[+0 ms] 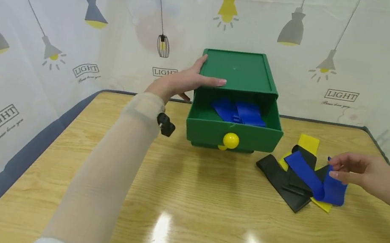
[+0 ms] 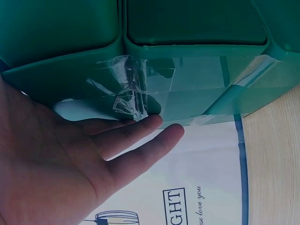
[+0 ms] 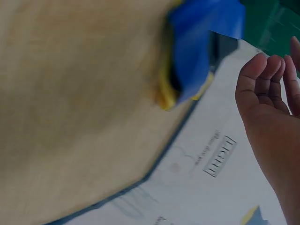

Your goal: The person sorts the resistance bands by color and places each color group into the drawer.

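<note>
A green drawer box (image 1: 240,71) stands at the back of the table, its upper drawer (image 1: 208,131) pulled out by a yellow round knob (image 1: 231,140). Blue strips (image 1: 250,113) lie inside that drawer. My left hand (image 1: 182,80) rests at the box's left top edge, thumb along the lid; in the left wrist view its fingers (image 2: 140,150) stretch beside the taped green wall (image 2: 187,89). Over a loose pile on the right, my right hand (image 1: 368,174) hovers with bent fingers, near a folded blue strip (image 1: 334,190). The right wrist view shows nothing between those fingers (image 3: 262,79).
Black strips (image 1: 281,185) and yellow strips (image 1: 308,143) lie under the blue one, right of the box. The wooden table (image 1: 200,225) ends at a dark edge against a white lamp-print backdrop (image 1: 129,7).
</note>
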